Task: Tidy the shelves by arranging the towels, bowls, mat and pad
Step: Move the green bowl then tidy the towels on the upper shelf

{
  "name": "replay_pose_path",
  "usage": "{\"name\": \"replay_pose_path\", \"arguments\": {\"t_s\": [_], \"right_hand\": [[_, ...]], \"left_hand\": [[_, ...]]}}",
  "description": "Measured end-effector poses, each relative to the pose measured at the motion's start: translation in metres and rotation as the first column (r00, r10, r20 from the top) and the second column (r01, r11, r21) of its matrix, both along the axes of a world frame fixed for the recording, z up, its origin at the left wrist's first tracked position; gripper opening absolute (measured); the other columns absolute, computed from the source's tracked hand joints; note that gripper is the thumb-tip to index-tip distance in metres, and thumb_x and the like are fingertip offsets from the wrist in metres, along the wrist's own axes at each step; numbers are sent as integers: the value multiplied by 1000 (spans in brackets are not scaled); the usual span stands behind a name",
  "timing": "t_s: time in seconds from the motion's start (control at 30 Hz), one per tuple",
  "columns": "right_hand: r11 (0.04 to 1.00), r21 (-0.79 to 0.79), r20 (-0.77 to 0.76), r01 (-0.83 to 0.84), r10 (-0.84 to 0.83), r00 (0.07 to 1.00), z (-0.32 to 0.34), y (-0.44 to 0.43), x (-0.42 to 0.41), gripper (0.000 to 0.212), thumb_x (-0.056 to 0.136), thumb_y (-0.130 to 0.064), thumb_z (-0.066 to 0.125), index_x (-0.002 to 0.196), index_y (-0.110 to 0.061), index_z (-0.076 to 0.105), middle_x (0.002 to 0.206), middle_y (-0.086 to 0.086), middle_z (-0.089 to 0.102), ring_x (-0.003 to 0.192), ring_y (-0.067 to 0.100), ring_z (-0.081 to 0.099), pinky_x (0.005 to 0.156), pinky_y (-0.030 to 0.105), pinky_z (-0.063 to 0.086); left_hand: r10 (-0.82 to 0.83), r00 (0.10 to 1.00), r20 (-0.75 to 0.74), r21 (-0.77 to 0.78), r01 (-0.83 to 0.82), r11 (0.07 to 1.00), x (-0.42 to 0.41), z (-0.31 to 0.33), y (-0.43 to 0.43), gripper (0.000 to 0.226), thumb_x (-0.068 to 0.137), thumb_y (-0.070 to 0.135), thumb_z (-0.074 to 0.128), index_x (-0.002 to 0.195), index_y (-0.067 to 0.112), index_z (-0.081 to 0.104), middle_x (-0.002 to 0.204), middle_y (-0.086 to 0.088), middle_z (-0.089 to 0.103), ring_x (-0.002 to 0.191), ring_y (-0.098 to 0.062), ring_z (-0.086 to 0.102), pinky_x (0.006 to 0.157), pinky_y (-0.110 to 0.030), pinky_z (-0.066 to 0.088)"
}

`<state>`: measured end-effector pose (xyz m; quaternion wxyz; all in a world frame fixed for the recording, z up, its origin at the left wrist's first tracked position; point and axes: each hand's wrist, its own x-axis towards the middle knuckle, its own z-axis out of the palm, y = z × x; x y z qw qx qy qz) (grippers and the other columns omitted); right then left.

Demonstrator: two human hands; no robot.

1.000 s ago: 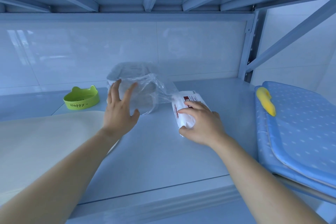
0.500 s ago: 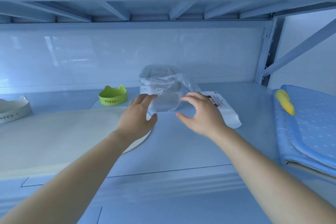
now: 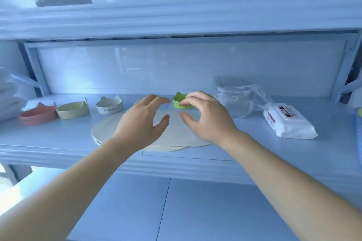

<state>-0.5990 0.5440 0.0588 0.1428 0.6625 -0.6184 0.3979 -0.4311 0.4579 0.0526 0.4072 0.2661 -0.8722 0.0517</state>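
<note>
Both hands raised over the middle of the shelf [image 3: 58, 139], empty, curled half open with thumbs facing each other. Left hand [image 3: 140, 121] above the cream mat [image 3: 109, 131]; right hand [image 3: 205, 117] just to its right, fingertips close in front of the green bowl [image 3: 179, 101], though contact not clear. Green bowl at the far side, straight beyond the gap between the hands, nearer the right one; a judgement only, but the likely next thing to be taken. Mat flat, thin, matte, rounded in outline, long axis running left to right, near edge at the shelf's front lip. Further left in a loose row: white bowl [image 3: 109, 105] marked "happy", cream bowl [image 3: 72, 110], pink bowl [image 3: 37, 116], all low, smooth, plastic-looking, with little ear-shaped peaks on the rims. To the right, a crinkled clear plastic bag [image 3: 237, 100] over something pale, then a soft white pack of wipes [image 3: 288, 123] lying on its side, well apart from the hands. Folded white towels [image 3: 7, 96] at the far left edge, blurred. Shelf surface smooth, painted metal, pale blue.
</note>
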Motion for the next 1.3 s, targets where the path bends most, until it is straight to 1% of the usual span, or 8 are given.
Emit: {"name": "replay_pose_path", "arguments": {"t_s": [0.2,0.3,0.5,0.63,0.9,0.97,1.07,1.3], "right_hand": [[990,-80,-79,-115,109,991,39,1,83,22,89,-32,54,107,-24,63,112,-10,58,106,11,52,81,31,46],[984,-82,-149,-158,144,978,56,-2,113,21,91,-30,51,109,-25,63,114,-10,57,107,14,51,80,33,47],[982,-80,-250,-172,148,957,100,-15,139,21,92,-28,51,109,-24,61,114,-9,56,107,14,50,80,34,47],[974,-104,-273,-202,167,947,120,-34,157,22,91,-31,53,110,-24,61,113,-8,56,106,15,51,79,34,47],[963,-155,-369,-221,151,917,163,-83,180,24,89,-33,54,111,-25,60,113,-6,57,105,16,52,81,35,47],[952,-190,-345,-239,164,924,179,-96,181,22,88,-31,55,109,-24,61,110,-4,58,102,17,53,83,38,47],[942,-232,-291,-240,168,942,200,-115,183,22,87,-30,57,108,-24,62,108,-3,59,97,17,53,84,39,47],[948,-238,-305,-210,133,943,235,-160,201,26,86,-34,58,110,-24,61,106,-2,57,97,17,52,82,34,47]], "left_hand": [[106,994,-2,-98,-105,990,87,39,18,32,86,31,54,118,22,56,115,4,57,102,-22,54,76,-31,42],[168,986,-8,-135,-168,977,122,57,19,35,87,36,48,118,22,56,114,3,58,102,-24,56,85,-35,41],[231,973,-6,-187,-228,956,169,86,12,42,84,41,43,121,24,53,114,5,58,90,-20,53,88,-35,36],[215,975,-52,-182,-221,958,179,100,-3,35,89,36,51,122,25,51,116,7,57,79,-9,38,88,-32,33],[240,965,-106,-228,-259,939,198,143,-57,35,87,37,50,119,23,53,116,3,58,77,-14,45,81,-32,34],[239,962,-129,-225,-263,938,200,156,-71,36,87,41,46,119,23,53,115,2,58,81,-15,49,81,-33,39],[242,959,-150,-211,-270,940,199,174,-90,44,83,44,40,119,23,52,115,2,57,104,-22,54,86,-42,46],[232,953,-194,-329,-286,900,203,213,-131,31,87,35,53,116,24,54,112,3,59,104,-21,55,83,-36,43]]}}
